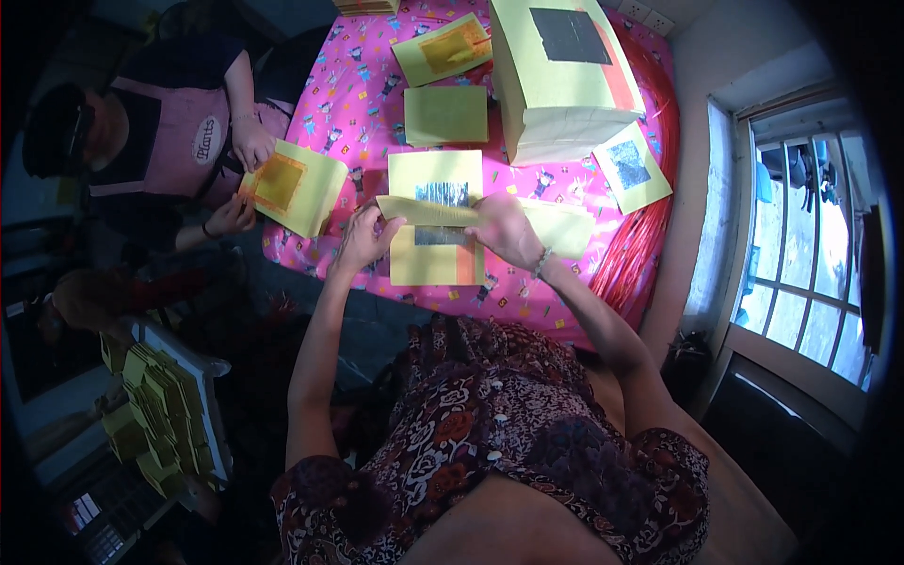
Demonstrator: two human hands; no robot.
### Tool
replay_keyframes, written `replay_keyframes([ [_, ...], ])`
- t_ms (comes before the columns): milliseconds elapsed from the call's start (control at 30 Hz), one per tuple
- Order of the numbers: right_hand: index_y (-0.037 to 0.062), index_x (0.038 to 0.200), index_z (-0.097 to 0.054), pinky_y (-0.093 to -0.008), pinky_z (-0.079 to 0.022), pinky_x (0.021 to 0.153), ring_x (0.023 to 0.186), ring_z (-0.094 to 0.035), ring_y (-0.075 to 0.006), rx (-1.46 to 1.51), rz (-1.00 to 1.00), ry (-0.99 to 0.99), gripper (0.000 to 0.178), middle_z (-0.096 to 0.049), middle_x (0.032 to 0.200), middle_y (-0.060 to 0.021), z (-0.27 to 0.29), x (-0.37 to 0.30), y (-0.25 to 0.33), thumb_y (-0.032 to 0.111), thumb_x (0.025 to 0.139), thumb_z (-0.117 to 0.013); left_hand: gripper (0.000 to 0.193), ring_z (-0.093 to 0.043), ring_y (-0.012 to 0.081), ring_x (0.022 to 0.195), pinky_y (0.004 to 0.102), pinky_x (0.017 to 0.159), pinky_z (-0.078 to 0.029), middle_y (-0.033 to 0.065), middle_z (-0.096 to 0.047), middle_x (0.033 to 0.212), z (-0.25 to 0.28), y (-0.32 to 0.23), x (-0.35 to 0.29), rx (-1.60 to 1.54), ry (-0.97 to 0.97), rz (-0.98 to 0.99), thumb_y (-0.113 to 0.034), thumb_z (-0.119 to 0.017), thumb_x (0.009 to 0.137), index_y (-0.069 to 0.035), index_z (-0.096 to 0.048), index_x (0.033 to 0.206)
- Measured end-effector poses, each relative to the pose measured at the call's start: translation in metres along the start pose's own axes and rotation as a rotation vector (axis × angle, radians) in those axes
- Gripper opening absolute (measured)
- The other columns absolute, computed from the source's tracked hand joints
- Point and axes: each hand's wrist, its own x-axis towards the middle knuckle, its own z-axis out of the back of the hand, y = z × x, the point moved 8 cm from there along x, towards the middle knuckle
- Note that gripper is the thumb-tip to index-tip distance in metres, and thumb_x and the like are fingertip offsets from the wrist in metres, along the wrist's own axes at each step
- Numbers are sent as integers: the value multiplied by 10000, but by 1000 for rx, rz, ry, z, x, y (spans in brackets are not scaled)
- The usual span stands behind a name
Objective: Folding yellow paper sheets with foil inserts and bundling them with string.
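My left hand (365, 237) and my right hand (508, 233) grip the two ends of a thin wad of yellow paper sheets (428, 213), with layered edges showing. The wad is held crosswise and slightly curved above other yellow paper (424, 268). That paper bears a silver-grey square and, at its right, an orange strip; its middle is hidden by the wad. My right fingers are somewhat blurred. Beside that hand, a pale yellow sheet (565, 231) lies on the table.
A tall yellow paper stack (556, 104) rises at the back right of the pink patterned tablecloth (363, 118). Red strands (645, 212) hang along the right edge. At the left, a co-worker's hands (250, 146) hold yellow paper (306, 193). More bundles (160, 405) lie lower left.
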Motion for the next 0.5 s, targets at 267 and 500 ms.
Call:
replay_keyframes([
  [267, -19, 843, -583, -309, -500, 585, 654, -599, -198, 366, -580, -414, 301, -614, 759, -117, -13, -5, -46, 255, 868, -706, 359, -627, 294, 627, 406, 540, -447, 124, -608, 708, -9, 39, 9, -12, -86, 386, -266, -674, 877, -47, -498, 1101],
  [500, -22, 810, -553, -350, -467, 564, 585, -567, -221, 207, -702, -428, 320, -567, 717, -140, -11, -4, -49, 251, 857, -715, 411, -583, 238, 580, 379, 539, -434, 93, -580, 687, -15, 40, 11, -12, -157, 371, -214, -678, 875, -42, -457, 1176],
])
